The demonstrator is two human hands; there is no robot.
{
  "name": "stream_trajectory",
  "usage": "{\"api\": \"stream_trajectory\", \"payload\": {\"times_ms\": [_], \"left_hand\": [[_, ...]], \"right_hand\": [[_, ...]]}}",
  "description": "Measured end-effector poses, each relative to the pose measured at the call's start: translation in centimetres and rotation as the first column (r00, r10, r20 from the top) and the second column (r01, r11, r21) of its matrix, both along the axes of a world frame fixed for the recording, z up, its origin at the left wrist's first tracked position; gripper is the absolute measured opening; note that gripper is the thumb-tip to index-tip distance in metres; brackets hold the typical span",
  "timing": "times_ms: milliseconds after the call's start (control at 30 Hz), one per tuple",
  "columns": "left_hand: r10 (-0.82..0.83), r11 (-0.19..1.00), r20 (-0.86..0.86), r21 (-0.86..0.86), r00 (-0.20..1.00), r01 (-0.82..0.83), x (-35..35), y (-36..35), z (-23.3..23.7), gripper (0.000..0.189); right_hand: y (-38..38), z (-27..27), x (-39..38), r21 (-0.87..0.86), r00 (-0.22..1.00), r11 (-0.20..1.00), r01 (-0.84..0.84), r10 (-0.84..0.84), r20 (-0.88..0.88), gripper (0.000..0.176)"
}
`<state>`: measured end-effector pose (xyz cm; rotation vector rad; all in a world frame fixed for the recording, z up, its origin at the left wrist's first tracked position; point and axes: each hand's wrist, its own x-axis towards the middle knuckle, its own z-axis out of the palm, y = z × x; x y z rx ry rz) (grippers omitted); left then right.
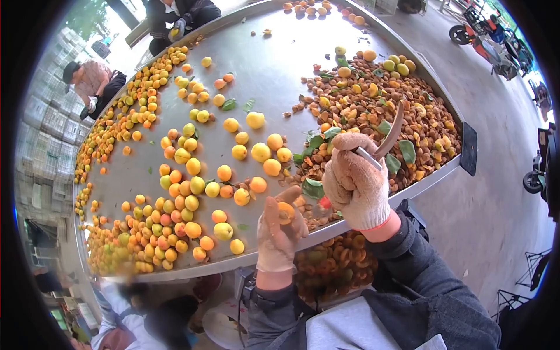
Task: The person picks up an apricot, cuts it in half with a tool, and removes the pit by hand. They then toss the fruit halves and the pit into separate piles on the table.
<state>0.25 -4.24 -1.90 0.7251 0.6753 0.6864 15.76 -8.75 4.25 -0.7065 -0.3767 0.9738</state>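
At the table's near edge my left hand (pixel 279 238), in a pale glove, has its fingers closed around an orange apricot half (pixel 286 213). To its right, and a little higher, my right hand (pixel 354 182) wears a stained whitish glove. It is wrapped around a curved knife (pixel 392 131), whose brownish curved part points up and away. Behind my right hand spreads a heap of brown pits and apricot pieces (pixel 426 125) with green leaves. Whole yellow and orange apricots (pixel 260 152) lie loose on the metal table (pixel 239 64) to the left of my hands.
A container of apricot halves (pixel 335 268) stands below the near edge. Raised metal rims (pixel 408 189) border the table. People sit at the far left side (pixel 96 81) and far edge (pixel 184 14); another person (pixel 125 321) is at the lower left. Motorcycles (pixel 487 44) stand at right.
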Motion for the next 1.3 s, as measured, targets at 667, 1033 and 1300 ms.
{"api": "stream_trajectory", "payload": {"times_ms": [667,1033,1300], "left_hand": [[0.261,0.932,-0.284,0.323,0.922,-0.164,3.4,-2.9,0.3,0.045],[0.217,0.942,-0.260,0.308,0.941,-0.132,3.4,-1.8,-1.2,0.038],[0.083,0.989,-0.180,-0.104,0.980,-0.103,2.9,-1.5,0.0,0.051]], "right_hand": [[1.2,-0.3,-0.8,-0.068,0.993,0.993,0.100,-0.104,-0.060,0.012],[2.2,-2.7,0.7,-0.032,0.912,0.999,0.015,-0.027,-0.409,0.018],[2.5,-4.7,0.9,-0.040,0.891,0.999,-0.010,-0.010,-0.454,0.016]]}}
